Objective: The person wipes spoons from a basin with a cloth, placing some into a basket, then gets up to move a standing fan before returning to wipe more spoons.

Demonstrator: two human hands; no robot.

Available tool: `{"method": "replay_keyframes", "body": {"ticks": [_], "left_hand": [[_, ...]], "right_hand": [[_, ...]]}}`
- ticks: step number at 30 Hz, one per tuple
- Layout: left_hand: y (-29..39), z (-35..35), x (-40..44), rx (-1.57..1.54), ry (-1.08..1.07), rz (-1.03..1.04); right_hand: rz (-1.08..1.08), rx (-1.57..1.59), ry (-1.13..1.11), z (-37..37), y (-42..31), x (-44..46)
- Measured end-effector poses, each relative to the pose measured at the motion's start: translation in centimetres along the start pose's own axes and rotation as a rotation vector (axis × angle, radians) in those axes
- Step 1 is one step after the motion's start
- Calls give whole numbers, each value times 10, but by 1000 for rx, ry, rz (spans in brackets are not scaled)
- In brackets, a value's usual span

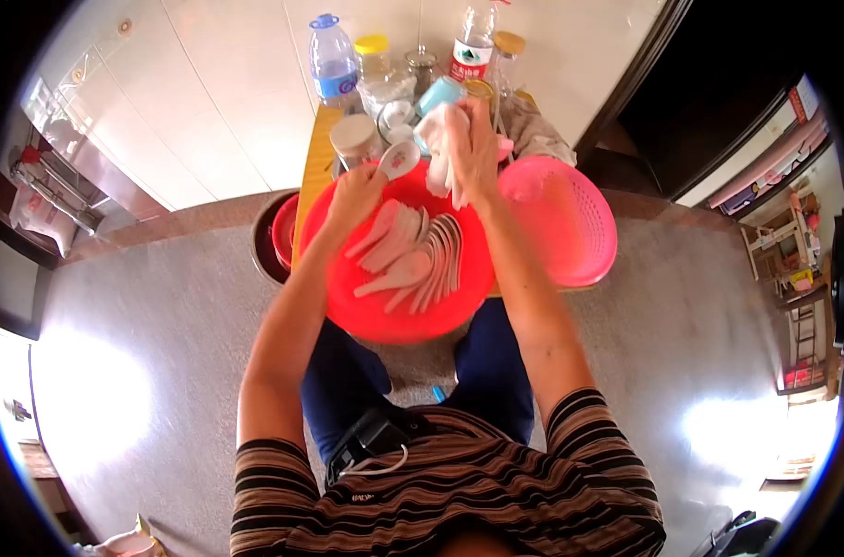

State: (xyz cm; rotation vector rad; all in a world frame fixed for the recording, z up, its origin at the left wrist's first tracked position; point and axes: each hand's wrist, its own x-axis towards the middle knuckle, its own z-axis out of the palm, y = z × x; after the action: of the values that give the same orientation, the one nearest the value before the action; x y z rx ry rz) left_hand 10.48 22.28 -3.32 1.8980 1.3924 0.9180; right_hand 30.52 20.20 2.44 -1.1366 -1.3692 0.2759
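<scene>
- My left hand (355, 193), at 11 o'clock over the red basin (399, 329), was closed around the handle of a white spoon (401, 160), its bowl at 12 o'clock.
- My right hand (473, 153), at 1 o'clock, gripped a bunched white cloth (443, 139), just beside the spoon.
- Wiping, as I judged the step, called for a firm hold on the handle, cloth pressed into the hollow, then along the back, all above the basin in case of a slip.
- Below, more spoons (450, 255) lay nested in the basin; a light grip would have suited them, for they looked chippable.
- The cloth hid parts of my right fingers, and blur softened them; I could not tell whether it wrapped anything or touched the light-blue cup (441, 95) behind.
- At 3 o'clock, the basin and my forearm partly covered a pink colander (584, 232).
- At 9 o'clock, the basin and worktop (320, 137) cut off a dark vessel (264, 251).
</scene>
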Motion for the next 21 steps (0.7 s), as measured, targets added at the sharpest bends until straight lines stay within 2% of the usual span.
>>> {"method": "replay_keyframes", "body": {"ticks": [3, 5, 7, 9, 13, 15, 16, 18, 21], "left_hand": [[-1, -1, 9, 6, 3, -27], [-8, 3, 9, 30, -5, -70], [11, -8, 6, -12, -72, -105], [19, -12, 0, -75, -163, -307], [13, -20, -3, -17, -213, -319], [6, -19, -8, 353, -226, -62], [1, -16, -11, 357, -225, -63], [2, -10, -17, 709, -171, -109], [26, -10, -26, 808, -187, -196]], "right_hand": [[-66, -95, -59, 8, 25, -4], [-324, -202, 82, 3, 23, -4], [-359, -254, 48, 10, 18, -8], [-476, -305, -29, 19, 27, -9], [-450, -415, -134, 23, 26, -12], [-485, -405, -98, 21, 25, -13], [-509, -421, -39, 22, 25, -12], [-500, -415, 0, 19, 26, -12], [-540, -391, 78, 17, 25, -10]]}}
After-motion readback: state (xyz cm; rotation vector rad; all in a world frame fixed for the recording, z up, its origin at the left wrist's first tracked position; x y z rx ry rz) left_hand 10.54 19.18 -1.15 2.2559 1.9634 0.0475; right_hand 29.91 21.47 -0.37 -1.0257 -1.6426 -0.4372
